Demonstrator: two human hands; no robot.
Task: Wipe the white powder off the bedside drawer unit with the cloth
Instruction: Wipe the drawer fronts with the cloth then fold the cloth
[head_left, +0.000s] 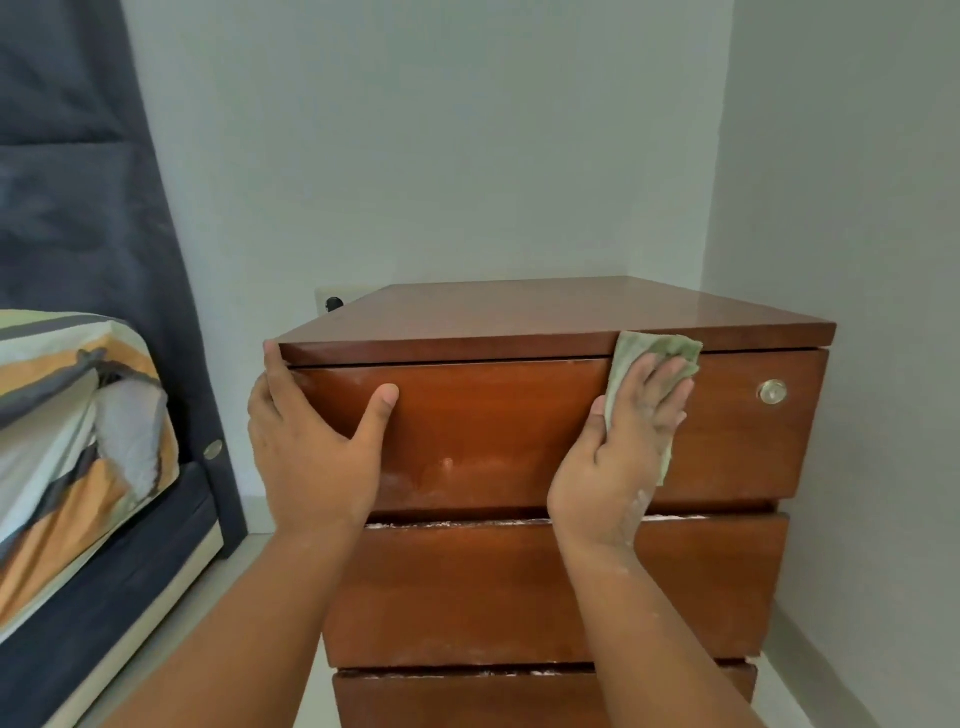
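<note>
A wooden drawer unit stands in a room corner, seen from above and in front. Three drawer fronts show, stacked one under another; the lowest is cut off by the bottom edge. The top drawer carries one round silver lock near its upper right corner.

Two bare hands rest on the top drawer front. The left hand lies open and flat at the unit's left edge, its fingers wrapped round the front left corner just under the top board, its thumb stretched across the drawer face. It holds nothing.

The right hand is spread open, fingers pointing up, pressing one pale green cloth flat against the drawer front. The cloth's upper edge reaches over the front lip of the top board, and a strip of it hangs out from under the palm on the right side.

White powder smears faintly across the lower part of the top drawer front. More lies as a thin white line in the gap above the second drawer and again in the gap above the third. Powder also dusts the right wrist and forearm.

To the left, one bed with striped orange, grey and white bedding sits beside a dark blue curtain. One wall socket shows behind the unit's left rear corner.
</note>
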